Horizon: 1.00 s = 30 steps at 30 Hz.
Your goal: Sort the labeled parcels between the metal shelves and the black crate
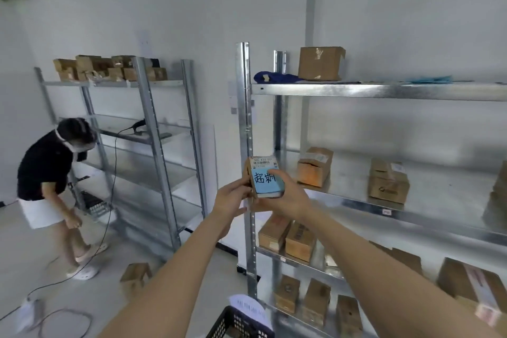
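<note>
- Parcel (264, 178) with a blue handwritten note is being held up at chest height, just in front of the near metal shelf's (384, 90) upright post.
- Left hand (233, 197) is pinching its left edge; right hand (288, 195) is wrapping fingers round its right side and bottom.
- Sorting is looking partly done: boxes are already sitting on all 4 visible levels, including 2 on the level (411, 200) beside the parcel.
- Black crate (238, 321) is sitting below the arms; what it is holding cannot be told.
- This parcel is awaiting placement, probably once its label is read.
</note>
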Available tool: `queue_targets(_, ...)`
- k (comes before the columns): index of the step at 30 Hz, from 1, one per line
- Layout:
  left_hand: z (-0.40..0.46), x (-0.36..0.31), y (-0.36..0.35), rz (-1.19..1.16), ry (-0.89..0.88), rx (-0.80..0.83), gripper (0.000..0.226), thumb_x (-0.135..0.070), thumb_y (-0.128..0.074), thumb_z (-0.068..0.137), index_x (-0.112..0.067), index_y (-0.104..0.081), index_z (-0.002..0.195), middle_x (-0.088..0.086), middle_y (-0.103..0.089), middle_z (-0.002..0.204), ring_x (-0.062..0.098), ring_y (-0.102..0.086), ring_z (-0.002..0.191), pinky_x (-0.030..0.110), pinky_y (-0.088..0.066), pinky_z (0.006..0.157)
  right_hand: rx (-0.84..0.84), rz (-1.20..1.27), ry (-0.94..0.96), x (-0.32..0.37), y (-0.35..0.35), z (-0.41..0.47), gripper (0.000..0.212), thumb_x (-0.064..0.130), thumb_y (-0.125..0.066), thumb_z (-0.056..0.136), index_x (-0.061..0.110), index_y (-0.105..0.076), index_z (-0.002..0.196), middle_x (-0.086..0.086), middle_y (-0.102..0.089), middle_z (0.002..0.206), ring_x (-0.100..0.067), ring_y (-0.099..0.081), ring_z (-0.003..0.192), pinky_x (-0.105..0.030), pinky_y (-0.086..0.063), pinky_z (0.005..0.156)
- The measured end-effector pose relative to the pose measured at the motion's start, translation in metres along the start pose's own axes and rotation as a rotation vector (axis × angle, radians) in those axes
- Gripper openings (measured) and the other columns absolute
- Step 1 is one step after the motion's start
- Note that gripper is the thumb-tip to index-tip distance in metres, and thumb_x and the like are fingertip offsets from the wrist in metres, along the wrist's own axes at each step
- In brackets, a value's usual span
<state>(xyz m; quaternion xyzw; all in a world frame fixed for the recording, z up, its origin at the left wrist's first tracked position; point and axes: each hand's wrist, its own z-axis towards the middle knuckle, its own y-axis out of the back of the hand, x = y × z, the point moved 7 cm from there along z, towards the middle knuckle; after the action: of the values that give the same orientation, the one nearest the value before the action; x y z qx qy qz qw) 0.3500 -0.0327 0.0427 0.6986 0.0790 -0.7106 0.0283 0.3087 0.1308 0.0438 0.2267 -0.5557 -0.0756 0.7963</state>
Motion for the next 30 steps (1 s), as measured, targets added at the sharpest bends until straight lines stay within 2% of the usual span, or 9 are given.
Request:
queue_targets(6,0.012,0.010,0.124,0.036,0.018,-0.047,0.041,-0.009,-0.063,0.090,-0.025,-0.066,0.127,0.003,-0.070,0.115,0.018,-0.060,0.114,0.042,-0.050,0.096,0.010,0.017,0.017,0.033,-0.121,0.026,0.089,0.048,-0.089,0.067,0.034,-0.045,0.143,0.015,-0.057,0.131,-0.012,-0.056,0.124,-0.040,-0.051,0.106)
queue_targets(11,0.037,0.026,0.196,0.126,-0.002,-0.079,0.040,-0.014,-0.061,0.093,-0.025,-0.063,0.132,0.002,-0.064,0.127,0.017,-0.056,0.114,0.039,-0.047,0.096,0.039,0.030,0.003,0.037,-0.193,0.053,0.080,0.029,-0.091,0.075,0.028,-0.049,0.143,0.017,-0.058,0.124,-0.010,-0.059,0.119,-0.032,-0.050,0.104)
queue_targets(14,0.063,0.038,0.229,0.269,-0.042,-0.111,0.042,-0.015,-0.060,0.095,-0.021,-0.059,0.136,0.000,-0.061,0.128,0.016,-0.055,0.114,0.034,-0.044,0.103,0.072,0.055,-0.043,0.018,-0.228,0.074,0.088,0.028,-0.095,0.067,0.026,-0.049,0.142,0.016,-0.061,0.126,-0.011,-0.060,0.118,-0.039,-0.050,0.108)
queue_targets(17,0.100,0.067,0.253,0.445,-0.044,-0.093,0.048,-0.021,-0.063,0.095,-0.023,-0.053,0.142,-0.002,-0.055,0.141,0.018,-0.052,0.129,0.030,-0.039,0.106,0.074,0.073,-0.119,-0.019,-0.252,0.101,0.099,0.042,-0.094,0.052,0.031,-0.050,0.141,0.021,-0.063,0.122,-0.004,-0.062,0.113,-0.035,-0.053,0.104)
queue_targets(20,0.144,0.112,0.266,0.523,-0.019,-0.064,0.053,-0.024,-0.064,0.095,-0.021,-0.049,0.146,0.000,-0.052,0.146,0.020,-0.048,0.134,0.032,-0.037,0.110,0.091,0.045,-0.181,-0.065,-0.269,0.126,0.089,0.031,-0.093,0.067,0.033,-0.048,0.143,0.028,-0.060,0.115,0.009,-0.058,0.103,-0.016,-0.051,0.089)
queue_targets(23,0.192,0.163,0.268,0.576,0.049,-0.018,0.054,-0.029,-0.065,0.094,-0.024,-0.049,0.145,-0.002,-0.054,0.142,0.020,-0.052,0.130,0.031,-0.039,0.108,0.111,0.033,-0.276,-0.125,-0.285,0.149,0.087,0.029,-0.093,0.068,0.037,-0.047,0.141,0.027,-0.059,0.116,0.004,-0.058,0.109,-0.021,-0.052,0.092)
queue_targets(26,0.245,0.222,0.260,0.664,0.119,0.097,0.055,-0.035,-0.065,0.092,-0.031,-0.049,0.144,0.000,-0.052,0.145,0.022,-0.053,0.128,0.041,-0.046,0.105,0.082,0.029,-0.365,-0.185,-0.297,0.165,0.090,0.033,-0.093,0.067,0.037,-0.046,0.143,0.020,-0.060,0.124,-0.006,-0.060,0.117,-0.026,-0.053,0.090)
queue_targets(28,0.274,0.259,0.252,0.753,0.137,0.181,0.056,-0.039,-0.064,0.092,-0.034,-0.046,0.145,0.000,-0.048,0.149,0.020,-0.051,0.129,0.032,-0.044,0.103,0.082,0.014,-0.430,-0.224,-0.304,0.172,0.087,0.031,-0.092,0.071,0.035,-0.046,0.144,0.019,-0.058,0.125,-0.004,-0.060,0.114,-0.017,-0.048,0.083)
queue_targets(30,0.294,0.290,0.243,0.824,0.142,0.239,0.055,-0.040,-0.061,0.094,-0.034,-0.045,0.146,-0.002,-0.045,0.150,0.020,-0.051,0.127,0.029,-0.043,0.102,0.082,0.012,-0.483,-0.261,-0.310,0.173,0.081,0.028,-0.091,0.075,0.036,-0.046,0.142,0.025,-0.052,0.117,0.007,-0.055,0.102,-0.006,-0.039,0.073)
